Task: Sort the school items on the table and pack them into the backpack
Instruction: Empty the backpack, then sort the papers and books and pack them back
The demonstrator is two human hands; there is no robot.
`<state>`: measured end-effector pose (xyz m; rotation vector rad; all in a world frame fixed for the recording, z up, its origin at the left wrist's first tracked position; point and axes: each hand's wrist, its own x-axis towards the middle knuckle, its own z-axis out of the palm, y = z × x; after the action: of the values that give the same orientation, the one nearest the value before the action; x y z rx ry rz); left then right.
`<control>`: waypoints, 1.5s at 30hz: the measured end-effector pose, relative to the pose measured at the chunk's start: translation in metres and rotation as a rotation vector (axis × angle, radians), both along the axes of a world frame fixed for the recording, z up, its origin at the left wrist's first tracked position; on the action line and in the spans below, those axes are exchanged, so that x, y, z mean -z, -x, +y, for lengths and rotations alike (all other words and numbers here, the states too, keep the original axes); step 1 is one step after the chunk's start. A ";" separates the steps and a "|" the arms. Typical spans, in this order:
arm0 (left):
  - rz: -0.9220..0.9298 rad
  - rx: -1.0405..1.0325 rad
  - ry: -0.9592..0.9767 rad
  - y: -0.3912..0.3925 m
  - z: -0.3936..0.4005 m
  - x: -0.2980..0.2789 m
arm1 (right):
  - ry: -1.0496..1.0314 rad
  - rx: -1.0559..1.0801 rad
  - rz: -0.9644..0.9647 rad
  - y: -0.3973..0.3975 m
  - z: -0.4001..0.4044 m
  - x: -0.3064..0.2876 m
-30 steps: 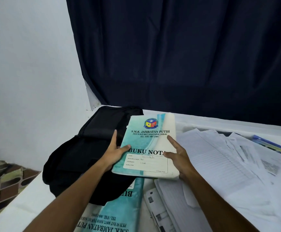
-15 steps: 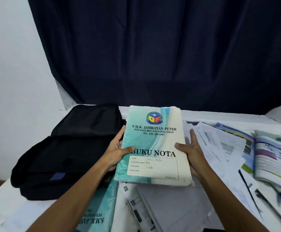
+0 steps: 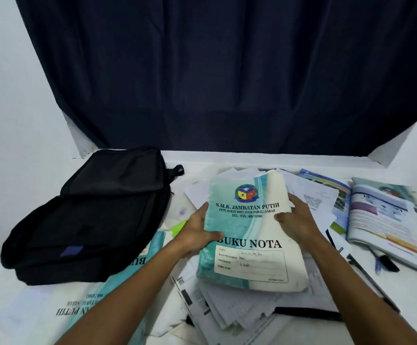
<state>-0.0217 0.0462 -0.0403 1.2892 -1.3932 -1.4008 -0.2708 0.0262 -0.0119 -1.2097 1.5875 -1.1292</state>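
Two forearms reach in from the near edge toward the middle of the desk [image 3: 252, 159]. Nearest lies a heap of loose papers [image 3: 227, 310], with a black strip [image 3: 307, 313] across its right part. At near left a second teal notebook [image 3: 118, 290] lies flat, its lettering upside down, its far end tucked under the backpack [image 3: 90, 220].

Held above the papers is the notebook [image 3: 247, 235], printed "BUKU NOTA", with a school crest near its far end and a white label near its near end. The left hand [image 3: 197, 235] grips its left edge, thumb curled onto the cover, fingers behind. The right hand [image 3: 297, 220] takes the right edge: its grip is a pinch, thumb on the cover and fingers round the page edges, which bend up a little.

To the right lie a pen [image 3: 374, 280] and a dark marker [image 3: 389, 263], then an open magazine [image 3: 389, 220] with coloured pages. More sheets fan out behind the notebook.

On the left the black backpack lies flat, a small blue patch on its near side, a loop at its far right corner.

Farthest, a dark blue curtain [image 3: 227, 70] hangs against the white wall.
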 end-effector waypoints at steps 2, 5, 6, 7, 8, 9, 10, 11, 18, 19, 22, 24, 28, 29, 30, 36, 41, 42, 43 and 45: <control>-0.213 0.032 0.076 0.007 -0.004 0.000 | 0.007 0.049 0.190 0.006 0.000 0.003; -0.620 0.091 0.116 0.013 -0.005 -0.005 | -0.038 0.093 0.566 0.009 0.000 0.005; -0.752 0.096 0.139 0.013 -0.006 -0.007 | -0.074 0.102 0.693 0.008 0.002 0.005; -0.867 0.088 0.163 0.010 -0.004 -0.007 | -0.094 0.108 0.802 0.004 0.004 0.006; -0.942 0.071 0.182 0.008 -0.003 -0.008 | -0.083 0.114 0.873 0.002 0.007 0.004; -0.987 0.048 0.189 0.003 0.001 -0.010 | -0.052 0.111 0.913 -0.002 0.010 0.003; -1.008 0.021 0.204 -0.004 0.007 -0.010 | -0.004 0.094 0.926 -0.009 0.013 0.003; -1.026 -0.009 0.223 -0.015 0.013 -0.008 | 0.044 0.063 0.918 -0.019 0.016 0.002; -1.036 -0.057 0.537 -0.137 0.091 0.011 | 0.262 -0.408 0.641 -0.133 0.057 0.005; -1.086 -0.060 0.628 -0.158 0.102 0.018 | 0.244 -0.508 0.574 -0.152 0.067 0.009; -1.211 -0.108 0.780 -0.207 0.133 0.034 | 0.125 -0.717 0.468 -0.199 0.092 0.028; -1.218 -0.197 0.796 -0.226 0.152 0.040 | 0.052 -0.706 0.419 -0.216 0.101 0.042; -1.122 -0.291 0.612 -0.246 0.175 0.052 | -0.136 -0.606 0.288 -0.230 0.106 0.054; -1.118 -0.282 0.575 -0.250 0.178 0.056 | -0.203 -0.604 0.246 -0.233 0.107 0.057; -1.120 -0.269 0.550 -0.252 0.179 0.062 | -0.243 -0.604 0.206 -0.236 0.109 0.059; -1.013 -0.346 0.514 -0.249 0.182 0.087 | -0.312 -0.502 -0.135 -0.265 0.129 0.069; -0.953 -0.356 0.533 -0.253 0.180 0.089 | -0.257 -0.399 -0.086 -0.284 0.136 0.075; -0.953 -0.360 0.540 -0.254 0.180 0.089 | -0.281 -0.382 -0.128 -0.284 0.134 0.076; -0.952 -0.360 0.545 -0.254 0.180 0.088 | -0.303 -0.375 -0.172 -0.283 0.133 0.077; -0.920 -0.353 0.550 -0.258 0.182 0.087 | -0.321 -0.372 -0.209 -0.283 0.133 0.076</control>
<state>0.2364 0.2279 -0.1275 1.7403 -1.8144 -0.0995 0.0117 0.1593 -0.0877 -1.0752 1.2615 -0.7052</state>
